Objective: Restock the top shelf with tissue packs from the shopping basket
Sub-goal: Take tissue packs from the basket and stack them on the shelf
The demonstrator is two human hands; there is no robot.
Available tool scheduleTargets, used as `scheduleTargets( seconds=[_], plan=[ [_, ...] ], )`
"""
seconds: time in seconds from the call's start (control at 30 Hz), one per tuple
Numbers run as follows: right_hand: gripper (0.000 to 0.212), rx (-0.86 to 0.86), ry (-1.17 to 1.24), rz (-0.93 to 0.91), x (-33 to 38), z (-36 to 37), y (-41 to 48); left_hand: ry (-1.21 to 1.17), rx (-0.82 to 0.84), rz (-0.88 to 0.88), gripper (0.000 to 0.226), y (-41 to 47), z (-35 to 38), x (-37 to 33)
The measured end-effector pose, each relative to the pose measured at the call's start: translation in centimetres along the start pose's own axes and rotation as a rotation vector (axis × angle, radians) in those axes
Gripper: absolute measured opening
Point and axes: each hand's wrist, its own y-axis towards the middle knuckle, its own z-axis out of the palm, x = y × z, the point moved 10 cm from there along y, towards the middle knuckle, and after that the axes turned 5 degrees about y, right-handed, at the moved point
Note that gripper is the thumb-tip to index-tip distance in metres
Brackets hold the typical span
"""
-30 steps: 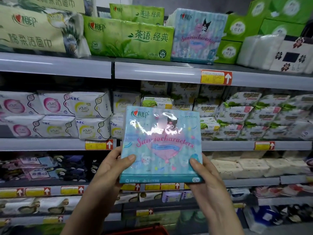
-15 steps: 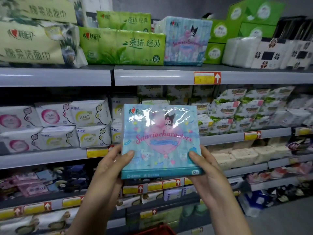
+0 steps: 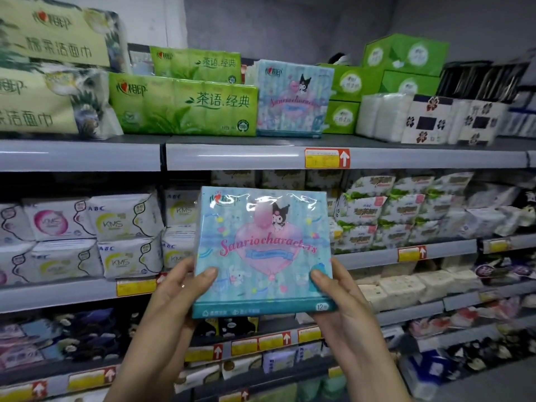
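Observation:
A light-blue tissue pack (image 3: 262, 250) with a pink heart and cartoon figures is held upright in front of the second shelf. My left hand (image 3: 177, 288) grips its lower left edge, thumb on the front. My right hand (image 3: 336, 297) grips the lower right edge the same way. On the grey top shelf (image 3: 232, 155) a matching blue pack (image 3: 293, 100) stands between green tissue packs (image 3: 185, 104) and green boxes (image 3: 345, 82). The shopping basket is out of view.
Large beige packs (image 3: 52, 71) fill the top shelf's left end; white and black-flowered packs (image 3: 426, 117) fill its right. Lower shelves hold white pad packets (image 3: 87, 236) and mixed goods. A yellow price tag (image 3: 326, 158) sits on the top shelf's edge.
The view has tilted up and moved nearer, so the top shelf shows more fully. Both hands keep the same hold on the blue pack, which has risen slightly toward the top shelf.

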Motion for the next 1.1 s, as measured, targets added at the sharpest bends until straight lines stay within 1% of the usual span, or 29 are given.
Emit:
scheduleTargets(
  seconds=[0.13, 0.23, 0.3, 0.43, 0.5, 0.6, 0.63, 0.7, 0.73, 0.77, 0.83, 0.87, 0.9, 0.97, 1.0, 1.07, 1.1],
  plan=[
    [0.096, 0.027, 0.02, 0.014, 1.9, -1.6, 1.8, 0.015, -0.046, 0.046, 0.089, 1.0, 2.4, 0.3],
    [0.095, 0.056, -0.007, 0.01, 4.7, -3.4, 2.8, 0.002, -0.058, 0.062, 0.08, 2.0, 5.3, 1.3],
    [0.096, 0.077, -0.019, 0.012, 6.3, -4.6, 3.4, -0.01, -0.064, 0.074, 0.079, 2.6, 7.1, 1.9],
    [0.101, 0.105, 0.008, 0.033, 8.4, -6.7, 4.8, -0.024, -0.083, 0.087, 0.088, 3.8, 9.8, 2.5],
    [0.095, 0.147, 0.01, 0.033, 9.0, -7.0, 5.4, -0.007, -0.088, 0.092, 0.095, 4.4, 10.7, 2.6],
    [0.08, 0.187, 0.052, 0.041, 9.5, -6.9, 6.3, -0.015, -0.085, 0.084, 0.086, 5.2, 11.4, 2.4],
    [0.08, 0.188, 0.055, 0.044, 9.4, -6.9, 6.7, -0.002, -0.082, 0.093, 0.091, 5.6, 11.4, 2.2],
    [0.089, 0.172, 0.063, 0.04, 9.5, -6.9, 7.2, 0.027, -0.088, 0.099, 0.103, 6.3, 11.3, 1.9],
    [0.092, 0.169, 0.074, 0.038, 9.7, -6.6, 7.3, 0.035, -0.091, 0.097, 0.103, 6.5, 11.4, 1.5],
    [0.088, 0.179, 0.088, 0.031, 10.0, -6.4, 7.5, 0.041, -0.077, 0.102, 0.101, 6.9, 11.5, 1.3],
    [0.066, 0.171, 0.115, 0.01, 10.9, -6.3, 7.7, 0.049, -0.057, 0.108, 0.094, 7.5, 12.1, 1.0],
    [0.064, 0.156, 0.11, 0.007, 11.3, -6.5, 7.9, 0.046, -0.051, 0.113, 0.092, 7.6, 12.5, 0.8],
    [0.072, 0.153, 0.104, 0.001, 11.6, -6.7, 8.2, 0.043, -0.044, 0.12, 0.092, 7.9, 12.7, 0.8],
    [0.095, 0.133, 0.057, 0.001, 11.9, -7.0, 8.7, 0.035, -0.056, 0.12, 0.093, 8.3, 12.8, 0.7],
    [0.098, 0.122, 0.039, 0.002, 12.0, -7.0, 8.8, 0.035, -0.062, 0.119, 0.092, 8.3, 12.8, 0.6],
    [0.097, 0.126, 0.007, -0.005, 12.2, -6.9, 8.9, 0.04, -0.055, 0.12, 0.088, 8.4, 13.0, 0.3],
    [0.096, 0.132, 0.002, -0.017, 12.4, -6.8, 9.1, 0.039, -0.048, 0.12, 0.083, 8.6, 12.9, 0.2]
  ],
)
